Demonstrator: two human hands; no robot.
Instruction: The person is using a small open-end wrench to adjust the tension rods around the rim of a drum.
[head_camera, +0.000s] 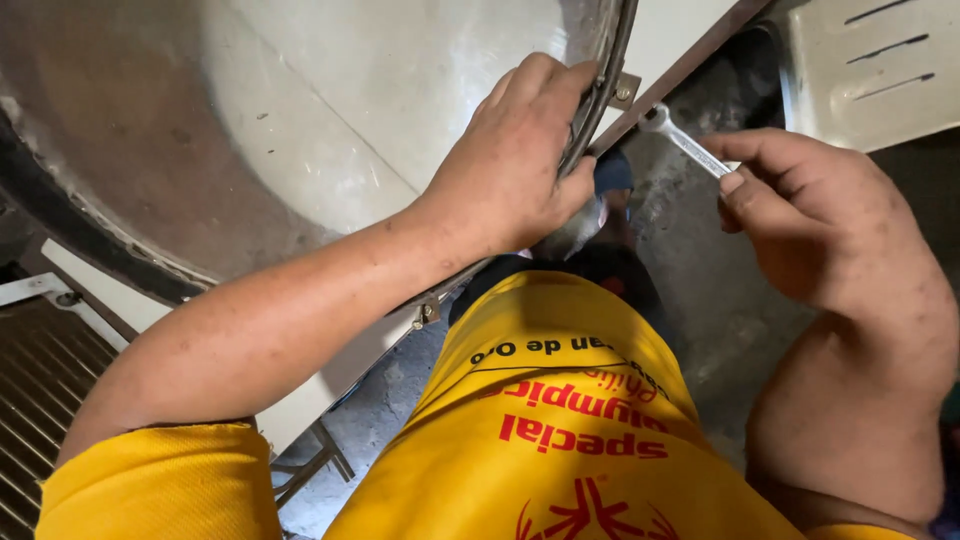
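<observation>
Left hand (520, 160) wraps metal band (598, 95) at rim of big steel drum (300, 120), fingers curled tight over it, steadying. Right hand (810, 215) pinches small wrench (683, 140) between thumb and fingers, head set toward bracket bolt (625, 92).

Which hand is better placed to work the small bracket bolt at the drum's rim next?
Probably the right hand: it holds the wrench, whose head sits just beside the bracket bolt. The left hand is wrapped over the rim band of the drum, steadying it.
</observation>
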